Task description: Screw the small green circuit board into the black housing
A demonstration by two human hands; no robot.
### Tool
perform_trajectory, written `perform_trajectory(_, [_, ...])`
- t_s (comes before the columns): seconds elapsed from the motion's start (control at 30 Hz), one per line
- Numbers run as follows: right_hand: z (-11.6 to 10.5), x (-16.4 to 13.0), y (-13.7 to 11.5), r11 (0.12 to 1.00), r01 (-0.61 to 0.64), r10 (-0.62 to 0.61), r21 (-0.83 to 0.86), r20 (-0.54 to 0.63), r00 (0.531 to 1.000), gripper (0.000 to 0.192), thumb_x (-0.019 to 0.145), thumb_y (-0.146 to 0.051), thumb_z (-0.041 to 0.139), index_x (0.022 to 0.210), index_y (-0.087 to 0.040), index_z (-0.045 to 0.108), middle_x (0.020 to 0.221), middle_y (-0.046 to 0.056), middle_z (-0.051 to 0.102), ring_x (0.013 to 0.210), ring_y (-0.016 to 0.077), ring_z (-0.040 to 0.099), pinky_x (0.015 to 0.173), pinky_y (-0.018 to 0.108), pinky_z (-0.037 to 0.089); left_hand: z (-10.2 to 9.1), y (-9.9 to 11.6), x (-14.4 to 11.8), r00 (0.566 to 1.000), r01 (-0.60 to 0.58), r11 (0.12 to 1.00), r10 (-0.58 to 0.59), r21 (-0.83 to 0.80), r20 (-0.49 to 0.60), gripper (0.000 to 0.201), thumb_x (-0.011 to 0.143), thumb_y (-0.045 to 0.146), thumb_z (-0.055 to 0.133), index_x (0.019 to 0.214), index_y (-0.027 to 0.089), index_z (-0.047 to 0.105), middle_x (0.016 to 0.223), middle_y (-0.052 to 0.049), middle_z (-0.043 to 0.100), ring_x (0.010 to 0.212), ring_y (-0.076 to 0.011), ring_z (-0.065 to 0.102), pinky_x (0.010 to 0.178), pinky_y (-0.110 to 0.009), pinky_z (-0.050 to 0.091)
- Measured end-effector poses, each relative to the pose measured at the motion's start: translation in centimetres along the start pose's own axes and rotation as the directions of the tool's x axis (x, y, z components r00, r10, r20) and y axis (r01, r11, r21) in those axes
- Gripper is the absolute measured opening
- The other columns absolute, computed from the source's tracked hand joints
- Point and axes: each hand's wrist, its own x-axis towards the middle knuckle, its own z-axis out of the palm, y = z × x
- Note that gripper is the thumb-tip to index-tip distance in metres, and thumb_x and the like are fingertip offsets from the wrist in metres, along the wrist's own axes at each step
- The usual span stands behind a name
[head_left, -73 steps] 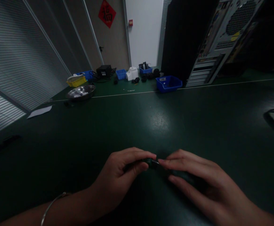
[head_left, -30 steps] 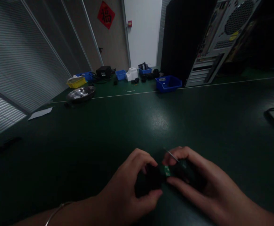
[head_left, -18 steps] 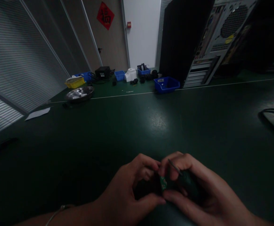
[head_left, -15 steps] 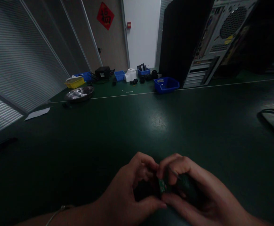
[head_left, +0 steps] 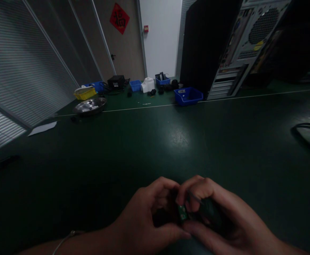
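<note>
I am holding a small dark part (head_left: 197, 214) low in front of me, just above the near edge of the dark green counter (head_left: 155, 141), with both hands closed around it. My left hand (head_left: 149, 219) is curling in from the left, thumb underneath and fingertips (head_left: 168, 186) bent over the top, so that it is pinching the left end of the part. My right hand (head_left: 221, 219) is wrapping the right end, forefinger hooked over and thumb (head_left: 197, 228) pressing from below. The two hands are touching each other at the knuckles, and between them a little green circuit board (head_left: 182, 211) is showing, the only piece of the part that I can make out clearly in this dim light. A thin wire or pin (head_left: 193, 197) is running across my right forefinger; I cannot tell what it is joined to.

The part is lying roughly left to right, its long axis running from one palm to the other, so neither hand is nearer: each has one end, and the green board sits at the seam between them, slightly on the left hand's side.

Well apart, at the far side of the counter, a blue bin (head_left: 188, 95), a steel bowl (head_left: 90, 105) and a computer tower (head_left: 240, 46) are standing.
</note>
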Motion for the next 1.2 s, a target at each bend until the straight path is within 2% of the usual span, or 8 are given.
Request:
perform_trajectory(0.2, [-0.16, -0.15, 0.22, 0.999, 0.027, -0.026, -0.029, 0.005, 1.000, 0.034, 0.077, 0.000, 0.059, 0.094, -0.027, 0.051, 0.088, -0.003, 0.062, 0.079, 0.0111, 0.064, 0.068, 0.018, 0.054, -0.09, 0.15, -0.21, 1.000, -0.010, 0.999, 0.009, -0.052, -0.007, 0.040, 0.069, 0.008, 0.075, 0.103, 0.015, 0.056, 0.093, -0.004, 0.065, 0.084, -0.0132, 0.062, 0.076, -0.024, 0.047])
perform_trajectory(0.3, [-0.12, -0.11, 0.38, 0.999, 0.020, -0.021, -0.031, -0.019, 1.000, 0.034, 0.076, 0.002, 0.059, 0.094, -0.026, 0.052, 0.088, -0.002, 0.063, 0.080, 0.0113, 0.064, 0.071, 0.019, 0.054, -0.26, 0.46, -0.22, 0.998, -0.041, 0.995, 0.046, -0.088, 0.053, 0.039, 0.071, 0.010, 0.074, 0.105, 0.013, 0.056, 0.098, -0.006, 0.064, 0.090, -0.0153, 0.061, 0.080, -0.027, 0.047])
perform_trajectory(0.4, [-0.02, -0.03, 0.49, 0.999, 0.028, -0.028, -0.020, -0.018, 0.999, 0.033, 0.077, 0.001, 0.060, 0.094, -0.026, 0.053, 0.087, -0.001, 0.063, 0.079, 0.0113, 0.064, 0.070, 0.018, 0.054, -0.39, 0.63, -0.19, 0.993, -0.055, 0.989, 0.068, -0.136, 0.093, 0.029, 0.081, 0.017, 0.066, 0.108, 0.013, 0.056, 0.102, -0.008, 0.065, 0.095, -0.0163, 0.061, 0.083, -0.028, 0.046])
perform_trajectory(0.53, [-0.08, -0.13, 0.67, 0.999, 0.041, -0.041, -0.033, 0.005, 0.999, 0.032, 0.076, 0.001, 0.061, 0.093, -0.026, 0.054, 0.085, -0.001, 0.063, 0.078, 0.0115, 0.065, 0.070, 0.018, 0.054, -0.38, 0.65, -0.09, 0.994, -0.071, 0.986, 0.083, -0.151, 0.073, 0.020, 0.090, 0.018, 0.055, 0.109, 0.016, 0.058, 0.102, -0.006, 0.067, 0.096, -0.0130, 0.062, 0.086, -0.025, 0.045])
perform_trajectory(0.8, [-0.21, 0.11, 0.51, 0.998, 0.043, -0.042, -0.049, 0.010, 0.999, 0.033, 0.077, 0.002, 0.060, 0.094, -0.026, 0.053, 0.087, 0.000, 0.064, 0.082, 0.0119, 0.065, 0.072, 0.019, 0.053, -0.26, 0.88, 0.02, 0.997, -0.059, 0.990, 0.064, -0.125, 0.033, 0.023, 0.086, 0.014, 0.059, 0.108, 0.016, 0.064, 0.093, -0.004, 0.068, 0.084, -0.0102, 0.063, 0.079, -0.021, 0.046])
perform_trajectory(0.9, [-0.32, 0.16, 0.45, 0.997, 0.068, -0.067, -0.032, 0.037, 0.997, 0.032, 0.077, 0.000, 0.062, 0.094, -0.026, 0.053, 0.088, -0.001, 0.064, 0.082, 0.0115, 0.065, 0.072, 0.018, 0.054, -0.25, 0.89, 0.07, 1.000, -0.024, 0.991, 0.027, -0.129, 0.016, 0.023, 0.085, 0.016, 0.061, 0.108, 0.016, 0.064, 0.094, -0.005, 0.069, 0.086, -0.0118, 0.064, 0.080, -0.023, 0.047])
perform_trajectory(1.07, [-0.35, -0.12, 0.57, 0.997, 0.028, -0.031, -0.073, -0.045, 0.999, 0.030, 0.079, -0.003, 0.063, 0.094, -0.026, 0.051, 0.091, -0.001, 0.063, 0.082, 0.0112, 0.064, 0.071, 0.018, 0.054, -0.52, 0.34, -0.24, 1.000, 0.003, 0.990, -0.004, -0.139, -0.010, 0.024, 0.085, 0.020, 0.062, 0.108, 0.016, 0.062, 0.103, -0.008, 0.069, 0.099, -0.0174, 0.063, 0.088, -0.029, 0.046])
perform_trajectory(1.2, [-0.15, -0.19, 0.62, 0.998, 0.016, -0.018, -0.054, -0.047, 0.999, 0.028, 0.080, -0.005, 0.063, 0.095, -0.026, 0.051, 0.089, -0.002, 0.063, 0.081, 0.0116, 0.065, 0.071, 0.019, 0.055, -0.82, 0.03, -0.41, 0.999, -0.002, 0.992, -0.005, -0.122, -0.052, 0.025, 0.085, 0.022, 0.063, 0.109, 0.017, 0.062, 0.100, -0.007, 0.069, 0.096, -0.0172, 0.064, 0.085, -0.029, 0.048])
